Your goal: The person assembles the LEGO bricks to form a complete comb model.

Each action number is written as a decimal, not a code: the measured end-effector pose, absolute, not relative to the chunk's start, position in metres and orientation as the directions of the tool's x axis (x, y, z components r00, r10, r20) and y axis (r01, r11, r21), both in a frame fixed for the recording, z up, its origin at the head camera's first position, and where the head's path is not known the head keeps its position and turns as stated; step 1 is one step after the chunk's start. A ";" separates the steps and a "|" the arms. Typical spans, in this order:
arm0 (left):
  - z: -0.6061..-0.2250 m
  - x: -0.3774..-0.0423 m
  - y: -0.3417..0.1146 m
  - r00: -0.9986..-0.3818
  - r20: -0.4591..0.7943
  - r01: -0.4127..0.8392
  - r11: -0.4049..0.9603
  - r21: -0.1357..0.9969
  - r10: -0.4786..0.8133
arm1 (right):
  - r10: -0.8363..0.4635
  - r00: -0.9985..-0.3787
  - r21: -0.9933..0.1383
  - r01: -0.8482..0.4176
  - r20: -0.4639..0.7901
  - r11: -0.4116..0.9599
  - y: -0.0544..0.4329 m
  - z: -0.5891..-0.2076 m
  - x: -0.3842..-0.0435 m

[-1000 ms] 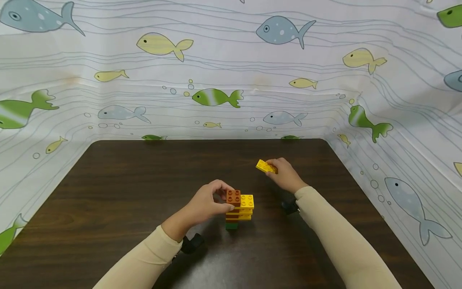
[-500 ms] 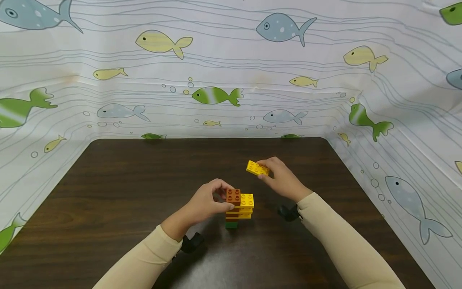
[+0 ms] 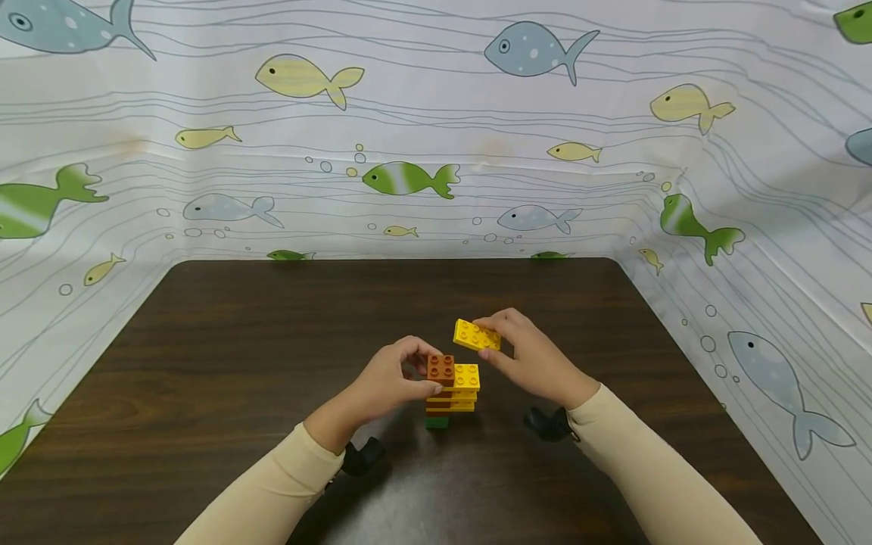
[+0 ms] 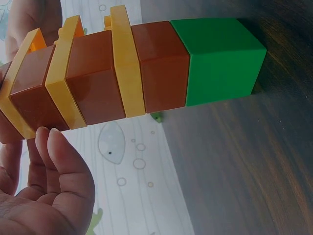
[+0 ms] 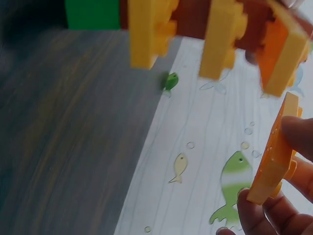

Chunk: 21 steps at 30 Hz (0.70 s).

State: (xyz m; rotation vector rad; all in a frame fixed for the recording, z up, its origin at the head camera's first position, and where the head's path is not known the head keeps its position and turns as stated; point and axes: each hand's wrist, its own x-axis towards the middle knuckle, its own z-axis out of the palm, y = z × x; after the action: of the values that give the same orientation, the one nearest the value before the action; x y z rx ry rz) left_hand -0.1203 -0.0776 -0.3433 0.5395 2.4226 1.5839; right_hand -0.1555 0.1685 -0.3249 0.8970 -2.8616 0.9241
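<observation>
A tower of toy building bricks stands upright on the table, with a green brick (image 4: pixel 220 61) at its foot. Brown bricks (image 4: pixel 95 78) alternate above it with thin yellow plates (image 4: pixel 128 63) that jut out to the right. The topmost brown brick (image 3: pixel 440 369) shows its studs. My left hand (image 3: pixel 388 382) holds the tower near its top, thumb in front and fingers behind. My right hand (image 3: pixel 527 354) pinches a loose yellow plate (image 3: pixel 477 335) by its right end. This plate is raised behind and just right of the tower top, studs up and tilted.
The dark wooden table (image 3: pixel 272 318) lies under both hands. A white fish-patterned sheet (image 3: pixel 422 98) rises along its back and sides. Black wrist cameras hang below each wrist, the left one (image 3: pixel 363 456) near the tower's foot.
My right hand has brought the loose yellow plate leftward and a little nearer, toward the tower top. The left hand and the tower have stayed in place.
</observation>
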 end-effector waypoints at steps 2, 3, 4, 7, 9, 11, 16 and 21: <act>-0.343 -0.120 -0.077 -0.914 0.034 0.194 0.362 0.912 0.404 | -0.531 -0.828 -0.536 -0.537 0.183 0.652 0.168 -0.323 -0.151; -0.344 -0.120 -0.077 -0.914 0.033 0.193 0.362 0.912 0.404 | -0.537 -0.822 -0.536 -0.545 0.189 0.645 0.168 -0.322 -0.149; -0.344 -0.120 -0.077 -0.914 0.033 0.193 0.362 0.912 0.404 | -0.545 -0.815 -0.535 -0.555 0.196 0.637 0.168 -0.322 -0.148; -0.344 -0.120 -0.077 -0.914 0.033 0.193 0.362 0.912 0.404 | -0.565 -0.797 -0.537 -0.580 0.216 0.613 0.167 -0.321 -0.144; -0.343 -0.120 -0.077 -0.914 0.033 0.193 0.359 0.913 0.405 | -0.576 -0.784 -0.539 -0.596 0.229 0.596 0.166 -0.320 -0.141; -0.343 -0.120 -0.078 -0.914 0.032 0.190 0.359 0.914 0.404 | -0.586 -0.775 -0.545 -0.606 0.238 0.579 0.165 -0.319 -0.139; -0.343 -0.120 -0.078 -0.915 0.024 0.182 0.357 0.916 0.403 | -0.611 -0.749 -0.547 -0.633 0.256 0.548 0.163 -0.316 -0.135; -0.343 -0.121 -0.079 -0.913 0.032 0.192 0.358 0.914 0.408 | -0.630 -0.729 -0.536 -0.657 0.269 0.531 0.161 -0.315 -0.133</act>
State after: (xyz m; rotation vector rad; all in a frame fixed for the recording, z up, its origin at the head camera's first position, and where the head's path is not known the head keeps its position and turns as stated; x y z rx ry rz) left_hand -0.1207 -0.0786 -0.3433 0.5417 2.4167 1.5846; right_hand -0.1329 0.1612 -0.3149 1.1401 -2.7110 0.9772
